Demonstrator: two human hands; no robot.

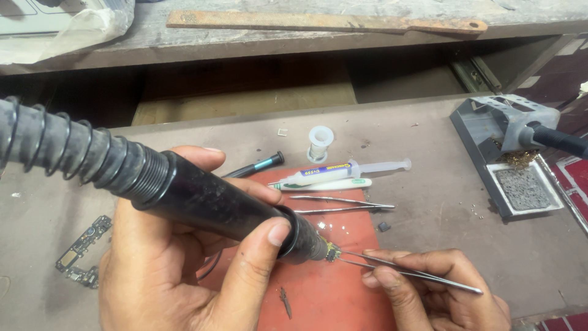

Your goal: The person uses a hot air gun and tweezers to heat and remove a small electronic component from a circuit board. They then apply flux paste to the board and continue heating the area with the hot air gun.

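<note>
My left hand (177,270) grips a thick black hot-air wand (202,199) with a ribbed hose running off to the upper left. Its nozzle points down at a tiny circuit board (332,251) on a red work mat (318,294). My right hand (435,288) holds thin metal tweezers (404,270), whose tips touch that small board. The board is partly hidden by the nozzle.
On the mat lie a second pair of tweezers (340,205), a flux syringe (346,171) and a white tube. A solder spool (320,142), a black pen-like tool (257,167), a soldering-iron stand (514,153) at right, a long circuit board (82,251) at left and a wooden strip (324,23) on the shelf.
</note>
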